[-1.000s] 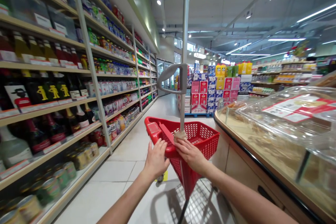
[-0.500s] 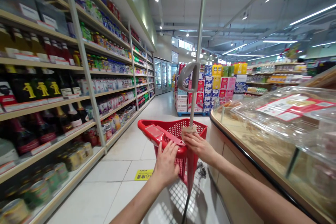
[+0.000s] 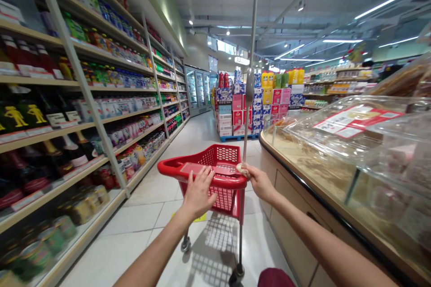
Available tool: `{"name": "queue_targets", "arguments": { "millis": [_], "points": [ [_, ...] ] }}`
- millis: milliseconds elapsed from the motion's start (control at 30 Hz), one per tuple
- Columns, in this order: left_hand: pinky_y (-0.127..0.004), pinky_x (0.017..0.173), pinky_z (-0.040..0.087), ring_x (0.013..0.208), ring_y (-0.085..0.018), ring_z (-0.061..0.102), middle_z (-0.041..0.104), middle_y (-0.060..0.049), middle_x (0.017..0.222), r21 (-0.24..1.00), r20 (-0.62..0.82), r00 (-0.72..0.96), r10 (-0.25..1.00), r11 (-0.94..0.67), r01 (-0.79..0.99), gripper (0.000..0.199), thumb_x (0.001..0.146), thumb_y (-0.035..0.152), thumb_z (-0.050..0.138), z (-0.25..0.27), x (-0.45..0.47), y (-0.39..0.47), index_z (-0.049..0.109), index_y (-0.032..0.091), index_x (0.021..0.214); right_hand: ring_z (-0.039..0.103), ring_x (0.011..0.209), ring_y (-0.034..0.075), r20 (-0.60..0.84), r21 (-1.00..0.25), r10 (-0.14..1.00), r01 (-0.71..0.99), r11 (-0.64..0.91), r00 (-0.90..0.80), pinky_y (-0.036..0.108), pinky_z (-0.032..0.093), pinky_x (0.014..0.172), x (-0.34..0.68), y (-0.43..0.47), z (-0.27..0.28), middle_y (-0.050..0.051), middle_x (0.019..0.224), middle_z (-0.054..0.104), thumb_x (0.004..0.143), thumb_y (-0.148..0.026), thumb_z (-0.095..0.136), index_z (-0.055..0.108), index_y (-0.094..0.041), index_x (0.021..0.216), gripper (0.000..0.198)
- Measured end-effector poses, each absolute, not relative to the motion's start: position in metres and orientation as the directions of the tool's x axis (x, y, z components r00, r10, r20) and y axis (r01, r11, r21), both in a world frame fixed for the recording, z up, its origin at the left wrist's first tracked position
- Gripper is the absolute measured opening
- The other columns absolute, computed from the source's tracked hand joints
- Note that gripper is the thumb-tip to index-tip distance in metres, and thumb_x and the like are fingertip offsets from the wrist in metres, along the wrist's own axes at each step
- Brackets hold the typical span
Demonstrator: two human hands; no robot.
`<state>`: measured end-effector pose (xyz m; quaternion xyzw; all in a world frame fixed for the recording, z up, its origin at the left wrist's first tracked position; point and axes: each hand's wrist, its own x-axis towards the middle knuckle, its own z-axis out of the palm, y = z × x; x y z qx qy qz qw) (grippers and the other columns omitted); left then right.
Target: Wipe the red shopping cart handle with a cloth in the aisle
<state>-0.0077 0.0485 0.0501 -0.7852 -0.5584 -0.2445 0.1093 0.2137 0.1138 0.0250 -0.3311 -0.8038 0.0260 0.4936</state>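
Observation:
A red plastic shopping cart (image 3: 170, 168) with a perforated basket stands in front of me on small wheels. My left hand (image 3: 199, 193) lies on the cart's near rim, its fingers stretched out over the flat panel there. At the right corner of the basket, my right hand (image 3: 261, 183) is closed on a crumpled whitish cloth (image 3: 243, 170), pressed against the rim beside the foot of a tall metal pole (image 3: 252, 36). The pole rises upright from that corner, with a grey handle piece (image 3: 249, 87) partway up, seen edge-on.
Drink shelves (image 3: 111, 119) line the left side. To the right runs a wooden-sided counter (image 3: 286, 197) with clear plastic packs (image 3: 357, 121) on it. Ahead are stacked cartons (image 3: 235, 112) on a blue pallet and glass-door fridges (image 3: 198, 87). A yellow floor sign (image 3: 201, 218) shows beneath the cart.
The cart has turned, so its basket shows wider and the pole's handle is now edge-on. My right hand with the cloth has moved outward to the corner; my left hand has shifted left.

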Motion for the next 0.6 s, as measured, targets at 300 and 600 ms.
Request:
{"name": "queue_targets", "arguments": {
  "millis": [300, 600],
  "points": [
    [-0.057, 0.102, 0.013, 0.124, -0.027, 0.031, 0.038, -0.011, 0.134, 0.132, 0.544, 0.231, 0.806, -0.355, 0.926, 0.06, 0.063, 0.022, 0.049, 0.042, 0.018, 0.042, 0.041, 0.017, 0.122, 0.06, 0.089, 0.017, 0.779, -0.368, 0.585, 0.591, 0.718, -0.226, 0.03, 0.048, 0.078, 0.189, 0.083, 0.045, 0.0, 0.093, 0.066, 0.068, -0.005, 0.036, 0.063, -0.025, 0.089, 0.04],
    [-0.047, 0.103, 0.019, 0.121, -0.017, 0.036, 0.044, -0.005, 0.131, 0.357, 0.502, 0.215, 0.838, -0.427, 0.83, 0.045, 0.078, 0.028, 0.036, 0.065, 0.022, 0.046, 0.039, 0.022, 0.123, 0.053, 0.104, 0.022, 0.774, -0.467, 0.615, 0.519, 0.716, -0.152, 0.037, 0.043, 0.089, 0.159, 0.073, 0.043, 0.008, 0.111, 0.058, 0.066, -0.009, 0.04, 0.051, -0.017, 0.114, 0.05]
  ]
}}
